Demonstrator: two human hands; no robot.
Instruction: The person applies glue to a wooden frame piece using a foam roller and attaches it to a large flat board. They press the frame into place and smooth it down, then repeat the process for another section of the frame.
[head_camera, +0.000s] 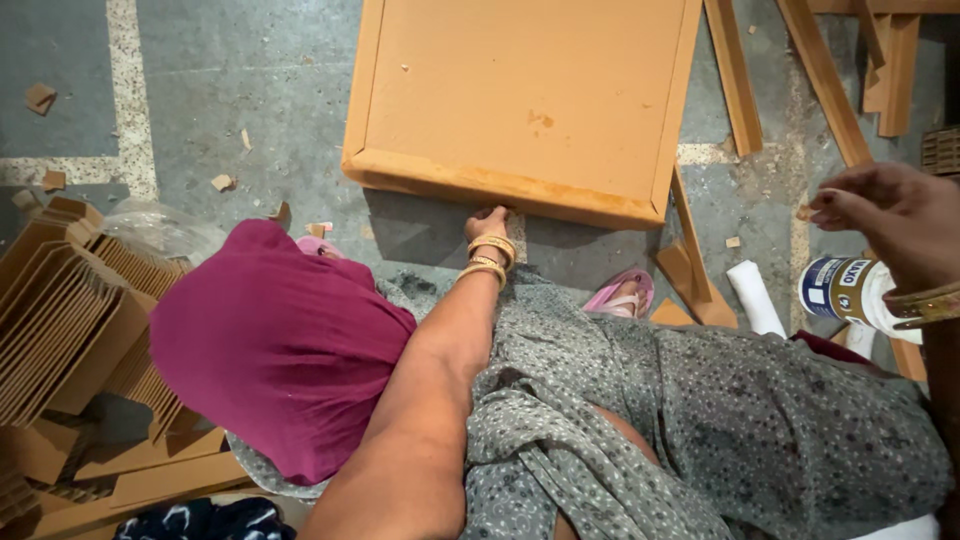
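the floor is grey concrete with wood scraps and strips on it. our left hand (489, 224) reaches straight ahead and touches the near edge of the flat orange board (520, 95); its fingers are hidden, so we cannot tell the grip. the board lies just beyond this hand, its near edge running left to right. our right hand (890, 215) hovers far right, pinching a small chip (806, 212) above a white glue tub (850, 292). folded cardboard pieces (70, 320) stand at left.

Gold bangles (492, 255) at both wrists, grey patterned dress (700, 420), pink sandals (622, 295).
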